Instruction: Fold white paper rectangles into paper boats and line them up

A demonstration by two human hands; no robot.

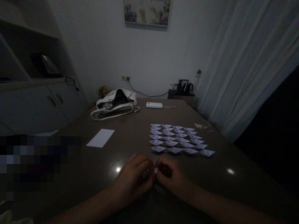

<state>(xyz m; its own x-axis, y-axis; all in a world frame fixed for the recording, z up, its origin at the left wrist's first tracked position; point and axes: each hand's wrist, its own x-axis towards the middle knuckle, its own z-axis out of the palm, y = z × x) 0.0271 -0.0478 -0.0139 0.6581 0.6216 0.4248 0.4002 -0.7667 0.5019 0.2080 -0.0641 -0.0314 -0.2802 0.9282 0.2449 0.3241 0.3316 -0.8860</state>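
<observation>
My left hand [136, 174] and my right hand [174, 177] meet low in the middle of the view, just above the table. Between their fingertips is a small piece of folded white paper [155, 170], pinched from both sides. Most of it is hidden by the fingers, so its shape does not show. Beyond my right hand, several folded paper boats [175, 150] stand on the table in neat rows. Left of the rows lies a white sheet stack or single sheet of paper [101, 138], flat on the table.
On the brown table [130, 133], a white handbag [116, 102] stands at the back left. A white power bank [154, 105] with a short cable lies at the back. Small scraps [202, 126] are near the right edge. A curtain [235, 62] hangs to the right.
</observation>
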